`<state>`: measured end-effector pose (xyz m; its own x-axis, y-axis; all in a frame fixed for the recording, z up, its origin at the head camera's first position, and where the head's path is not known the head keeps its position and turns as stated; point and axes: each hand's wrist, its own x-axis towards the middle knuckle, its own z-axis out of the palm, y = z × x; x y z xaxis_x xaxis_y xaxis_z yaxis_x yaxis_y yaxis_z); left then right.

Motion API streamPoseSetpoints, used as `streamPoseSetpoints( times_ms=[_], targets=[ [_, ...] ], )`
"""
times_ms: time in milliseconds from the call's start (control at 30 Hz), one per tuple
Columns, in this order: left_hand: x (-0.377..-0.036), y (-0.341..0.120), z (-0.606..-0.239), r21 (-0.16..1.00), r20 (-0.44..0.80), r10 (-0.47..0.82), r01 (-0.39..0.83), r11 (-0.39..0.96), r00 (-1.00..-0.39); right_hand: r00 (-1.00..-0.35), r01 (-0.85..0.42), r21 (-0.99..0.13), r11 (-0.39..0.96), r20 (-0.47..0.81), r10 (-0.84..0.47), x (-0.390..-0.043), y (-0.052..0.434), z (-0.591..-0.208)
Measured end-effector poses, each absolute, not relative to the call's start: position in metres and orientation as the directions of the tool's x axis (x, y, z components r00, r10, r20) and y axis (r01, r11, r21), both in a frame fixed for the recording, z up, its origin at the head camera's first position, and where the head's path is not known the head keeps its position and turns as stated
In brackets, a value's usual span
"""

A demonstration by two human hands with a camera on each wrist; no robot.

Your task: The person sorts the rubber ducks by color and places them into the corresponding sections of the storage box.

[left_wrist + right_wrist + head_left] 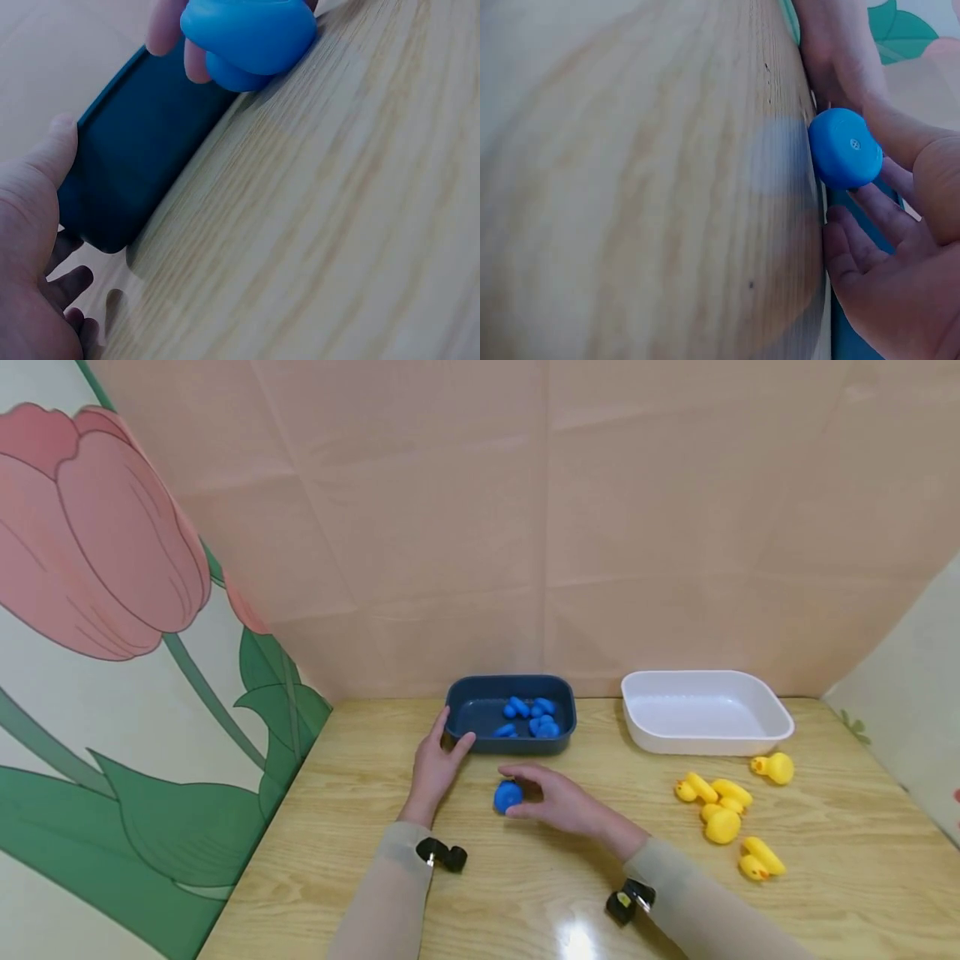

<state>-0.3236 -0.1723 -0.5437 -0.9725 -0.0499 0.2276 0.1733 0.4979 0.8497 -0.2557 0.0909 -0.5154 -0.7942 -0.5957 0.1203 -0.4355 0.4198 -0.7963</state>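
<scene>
My right hand (562, 802) holds a blue rubber duck (507, 797) between thumb and fingers, low over the table in front of a dark blue bin (517, 746). The round underside of this duck (847, 150) faces the right wrist camera. At the bin's left end, my left hand (435, 772) touches it, thumb spread to the front corner and straight fingers along the side. From the left wrist, the left thumb (58, 150) rests against the bin's wall (142, 142). Several blue ducks (543, 725) lie inside the bin, mostly toward its right half.
A white bin (705, 746) stands at the back right, nothing visible in it. Several yellow rubber ducks (723, 827) lie on the wooden table (540, 893) in front of it. A pink-beige cloth (547, 527) hangs behind the table, and a flower-painted wall (97, 568) borders the left.
</scene>
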Motion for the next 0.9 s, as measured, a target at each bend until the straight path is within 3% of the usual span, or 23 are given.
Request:
streamPoseSetpoints(
  times_ms=[567,900],
  targets=[
    [-0.325,-0.173,-0.547,0.847,0.229,-0.049,0.174,0.503,-0.972,-0.8,-0.392,-0.793,0.466,0.045,-0.598,-0.265,0.09,-0.519],
    [-0.325,-0.174,-0.547,0.829,0.232,-0.039,0.177,0.53,-0.972,-0.798,-0.407,-0.789,0.46,0.061,-0.6,-0.268,0.09,-0.522]
  ],
)
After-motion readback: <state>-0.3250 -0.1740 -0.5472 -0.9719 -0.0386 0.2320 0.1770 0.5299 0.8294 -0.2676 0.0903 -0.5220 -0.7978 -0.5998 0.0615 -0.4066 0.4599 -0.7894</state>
